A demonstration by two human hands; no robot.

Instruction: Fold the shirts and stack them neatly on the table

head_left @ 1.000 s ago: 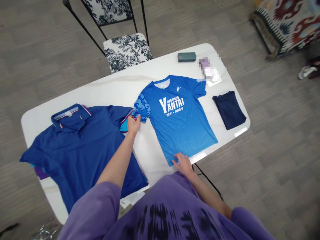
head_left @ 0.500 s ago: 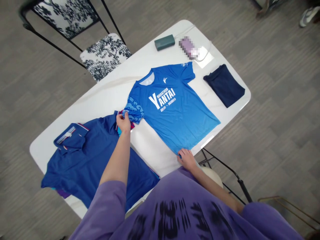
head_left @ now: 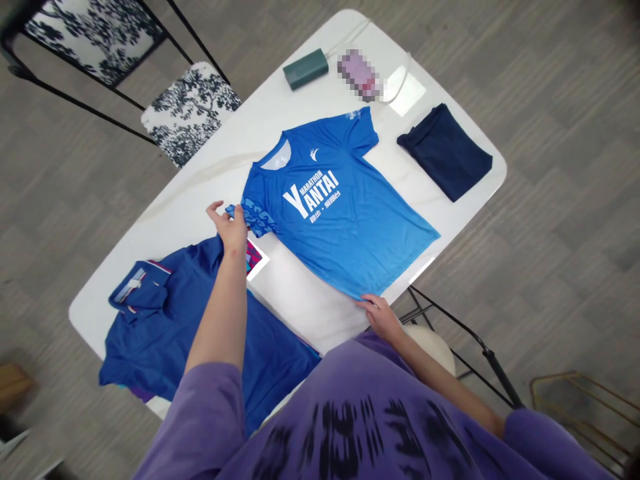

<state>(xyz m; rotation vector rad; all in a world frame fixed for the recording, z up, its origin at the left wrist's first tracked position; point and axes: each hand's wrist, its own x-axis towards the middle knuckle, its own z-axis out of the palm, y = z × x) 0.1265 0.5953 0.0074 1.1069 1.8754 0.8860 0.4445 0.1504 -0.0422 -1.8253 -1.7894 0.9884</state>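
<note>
A blue T-shirt with white lettering lies spread out, front side up, on the white table. My left hand is at the end of its patterned left-side sleeve, the cloth edge between thumb and fingers. At the near lower corner of the same shirt, my right hand pinches the hem. Left of it lies a navy polo shirt, collar toward the far left, partly covered by my left forearm. A bit of multicoloured cloth shows from under the polo's sleeve.
A folded dark navy garment rests at the table's right end. Toward the far edge are a green box-shaped device and a blurred purple object with a cable. A patterned chair stands beyond the white table.
My left hand has moved away from the polo's sleeve, up and left, drawing the T-shirt's sleeve outward. My right hand stays at the hem. The view has shifted slightly.
</note>
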